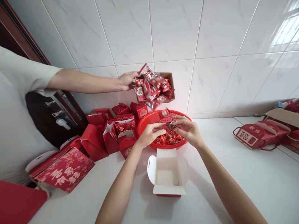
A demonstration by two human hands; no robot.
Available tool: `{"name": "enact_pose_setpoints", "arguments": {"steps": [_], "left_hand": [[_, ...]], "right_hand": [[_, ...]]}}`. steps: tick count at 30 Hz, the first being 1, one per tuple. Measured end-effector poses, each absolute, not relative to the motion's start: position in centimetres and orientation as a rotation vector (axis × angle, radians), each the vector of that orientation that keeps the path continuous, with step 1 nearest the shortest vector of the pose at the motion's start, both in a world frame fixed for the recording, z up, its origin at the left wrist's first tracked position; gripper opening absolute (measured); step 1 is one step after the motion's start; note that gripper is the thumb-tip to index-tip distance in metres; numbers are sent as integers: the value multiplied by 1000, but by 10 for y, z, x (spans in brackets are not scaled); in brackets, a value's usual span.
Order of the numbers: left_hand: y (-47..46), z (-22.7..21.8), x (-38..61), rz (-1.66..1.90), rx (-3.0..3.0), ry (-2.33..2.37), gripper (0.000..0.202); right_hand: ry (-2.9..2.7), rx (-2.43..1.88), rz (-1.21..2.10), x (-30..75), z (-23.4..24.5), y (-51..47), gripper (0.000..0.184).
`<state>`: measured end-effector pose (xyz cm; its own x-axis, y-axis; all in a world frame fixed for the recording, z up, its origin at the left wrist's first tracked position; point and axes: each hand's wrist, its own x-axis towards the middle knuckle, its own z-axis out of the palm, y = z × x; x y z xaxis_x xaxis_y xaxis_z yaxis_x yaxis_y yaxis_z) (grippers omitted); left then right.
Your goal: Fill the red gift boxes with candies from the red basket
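Right in front of you, your left hand [149, 133] and right hand [189, 129] meet over the round red plastic basket [168, 147], just above the red-wrapped sweets [169, 138] lying in it. Your right fingers pinch a small dark wrapped sweet [171, 124]. Your left fingers curl in close beside it, and it is unclear whether they grip anything.

Above the basket, another person's hand [127, 80] tips a brown cardboard box [170, 81], and red and white sweet packets [149, 88] spill from its mouth, crowding the space over your hands.

Just beside the basket on your side stands a small red carton with a white inside [167, 175], flaps spread open. To the left, a heap of small red paper gift boxes [112, 130] touches the basket, with a flat red bag printed in white [65, 169] nearer you. Well apart on the right lies a red handled gift bag [253, 135].

Everything rests on a glossy white table [233, 180] against a wall of large white tiles [210, 46]; a dark wooden door [46, 118] stands at the left.
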<state>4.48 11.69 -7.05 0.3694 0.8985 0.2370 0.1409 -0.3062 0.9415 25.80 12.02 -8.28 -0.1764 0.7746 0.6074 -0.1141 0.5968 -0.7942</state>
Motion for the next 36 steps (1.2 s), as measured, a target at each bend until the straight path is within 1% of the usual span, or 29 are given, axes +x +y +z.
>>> {"name": "enact_pose_setpoints", "arguments": {"steps": [2, 4, 7, 9, 10, 14, 16, 19, 22, 26, 32, 36], "left_hand": [[114, -67, 48, 1060, 1574, 907, 54], [113, -68, 53, 1117, 1506, 924, 60], [114, -73, 59, 1163, 1531, 913, 63], [115, -75, 61, 1170, 1589, 893, 58], [116, -75, 61, 1173, 1614, 893, 56], [117, -74, 57, 1139, 1682, 928, 51], [119, -75, 53, 1126, 1736, 971, 45], [125, -79, 46, 1093, 1868, 1133, 32], [131, -84, 41, 1009, 2003, 1311, 22], [137, -87, 44, 825, 2100, 1409, 20], [145, -89, 52, 431, 2133, 1361, 35], [149, -90, 53, 270, 2203, 1367, 37]], "right_hand": [[-1590, -578, 816, 257, -81, 117, 10], [-1607, -579, 796, 257, -78, 114, 11], [-1566, -602, 843, 255, -76, 113, 28], [-1527, -656, 906, 255, -75, 114, 38], [-1521, -684, 949, 255, -75, 114, 39], [-1494, -705, 1053, 256, -76, 116, 33], [-1461, -708, 1013, 256, -75, 116, 32], [-1410, -744, 948, 258, -73, 116, 33], [-1357, -771, 909, 261, -70, 116, 33], [-1284, -792, 884, 265, -70, 119, 31], [-1228, -795, 953, 264, -75, 121, 33], [-1223, -792, 1006, 262, -80, 125, 36]]}}
